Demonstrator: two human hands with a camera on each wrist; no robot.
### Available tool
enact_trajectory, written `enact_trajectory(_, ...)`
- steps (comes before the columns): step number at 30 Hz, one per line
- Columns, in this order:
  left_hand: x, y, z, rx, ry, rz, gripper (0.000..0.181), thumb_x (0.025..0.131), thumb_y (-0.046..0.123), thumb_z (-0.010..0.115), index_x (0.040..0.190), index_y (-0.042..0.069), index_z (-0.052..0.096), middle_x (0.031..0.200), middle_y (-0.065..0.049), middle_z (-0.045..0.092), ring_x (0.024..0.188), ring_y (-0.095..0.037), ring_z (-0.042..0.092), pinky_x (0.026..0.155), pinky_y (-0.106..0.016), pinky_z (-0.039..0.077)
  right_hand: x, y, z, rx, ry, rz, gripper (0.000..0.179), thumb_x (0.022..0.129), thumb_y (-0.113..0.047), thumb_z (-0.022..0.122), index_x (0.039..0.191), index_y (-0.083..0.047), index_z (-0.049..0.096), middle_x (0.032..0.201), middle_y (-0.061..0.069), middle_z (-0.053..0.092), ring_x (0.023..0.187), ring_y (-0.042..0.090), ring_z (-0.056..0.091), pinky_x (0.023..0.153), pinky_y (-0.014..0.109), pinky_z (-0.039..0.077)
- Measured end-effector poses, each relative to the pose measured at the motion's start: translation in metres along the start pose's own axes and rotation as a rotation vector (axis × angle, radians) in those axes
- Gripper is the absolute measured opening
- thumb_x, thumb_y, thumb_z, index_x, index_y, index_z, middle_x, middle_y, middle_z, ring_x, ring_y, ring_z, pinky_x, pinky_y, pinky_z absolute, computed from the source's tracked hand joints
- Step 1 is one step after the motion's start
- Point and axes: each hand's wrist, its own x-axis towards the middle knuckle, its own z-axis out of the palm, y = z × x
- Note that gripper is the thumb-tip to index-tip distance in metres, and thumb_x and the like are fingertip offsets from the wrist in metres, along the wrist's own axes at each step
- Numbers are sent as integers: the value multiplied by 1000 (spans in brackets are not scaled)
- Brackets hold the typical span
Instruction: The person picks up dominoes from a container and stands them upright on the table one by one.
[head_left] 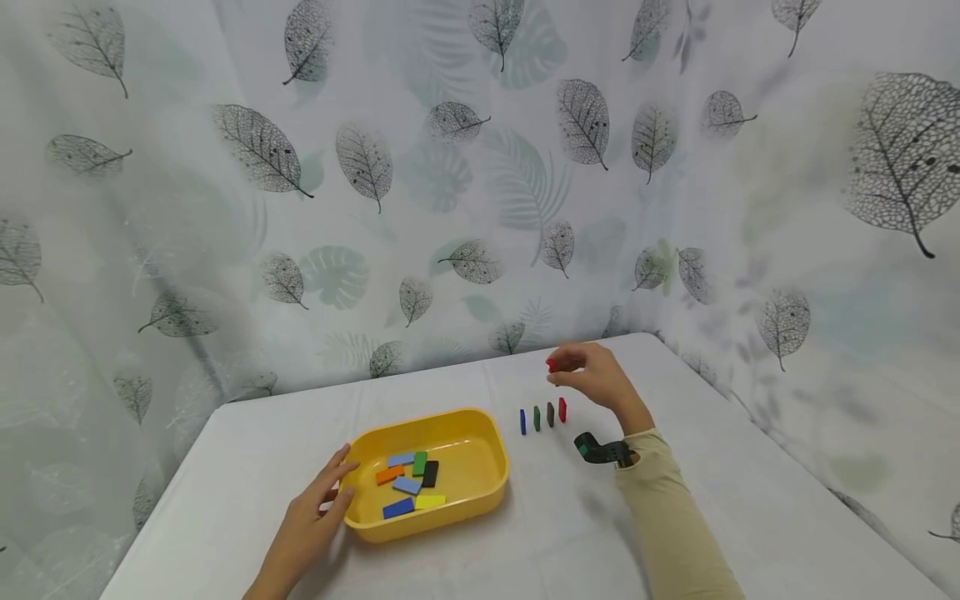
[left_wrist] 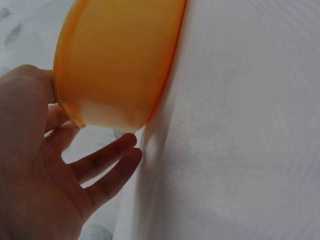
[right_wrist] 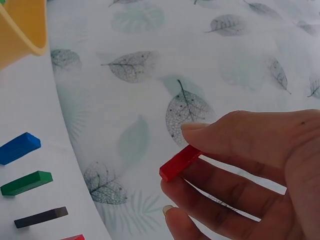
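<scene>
The left hand (head_left: 311, 510), fingers loosely spread, touches the yellow tray (head_left: 480, 468) on its right, where coloured blocks (head_left: 407, 485) lie. Farther right, near the right hand (head_left: 597, 377), stand a blue block (head_left: 522, 422), green block (head_left: 537, 418), brown block (head_left: 551, 414) and red block (head_left: 562, 409). That hand, raised, pinches another red piece (right_wrist: 179, 163) between thumb and fingers.

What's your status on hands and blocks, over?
Right hand pinching red rectangular block, midair. Left hand touching yellow plastic tray. Standing in row: blue rectangular block, green rectangular block, dark rectangular block, second red block. Nothing visibly obstructing right hand.
</scene>
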Motion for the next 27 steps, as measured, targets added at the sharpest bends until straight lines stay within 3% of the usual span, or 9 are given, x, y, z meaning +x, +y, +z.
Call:
enact_trajectory(14,1,0,-1,13,20,33,39,107,16,61,146,12,60,165,-3,37,116,-36,65,87,-47,59,1,32,-2,36,58,53,21,92,-9,79,110,0,74,100,8,74,98,29,69,84,46,57)
enact_trajectory(27,1,-1,0,7,13,29,40,106,17,62,146,12,60,165,-3,37,117,-37,64,87,-50,59,-3,53,2,88,44,143,21,94,-6,76,112,2,72,99,9,73,92,26,70,82,40,58)
